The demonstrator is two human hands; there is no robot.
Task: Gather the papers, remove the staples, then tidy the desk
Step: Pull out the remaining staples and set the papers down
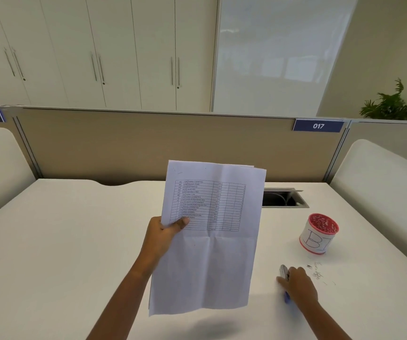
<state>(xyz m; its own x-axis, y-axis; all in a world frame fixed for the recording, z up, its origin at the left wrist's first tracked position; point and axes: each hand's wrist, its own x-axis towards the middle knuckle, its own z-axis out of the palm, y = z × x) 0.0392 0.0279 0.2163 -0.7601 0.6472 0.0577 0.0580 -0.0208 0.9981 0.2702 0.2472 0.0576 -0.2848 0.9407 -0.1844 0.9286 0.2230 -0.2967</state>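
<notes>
My left hand [161, 235] holds a stack of white papers [209, 253] upright above the desk, gripped at the left edge; the top sheet shows a printed table. My right hand [298, 284] rests on the white desk [62, 253] to the right, closed over a blue and metal staple remover [284, 278]. Several loose removed staples [317, 272] lie scattered just right of that hand. A red cup wrapped in white paper with handwritten letters [318, 233] stands further back on the right, with small bits inside.
A cable opening [284, 198] is cut into the desk behind the papers. A beige partition [148, 143] with a "017" label [318, 125] runs along the desk's far edge. White side panels flank both sides. Cabinets and a plant stand beyond.
</notes>
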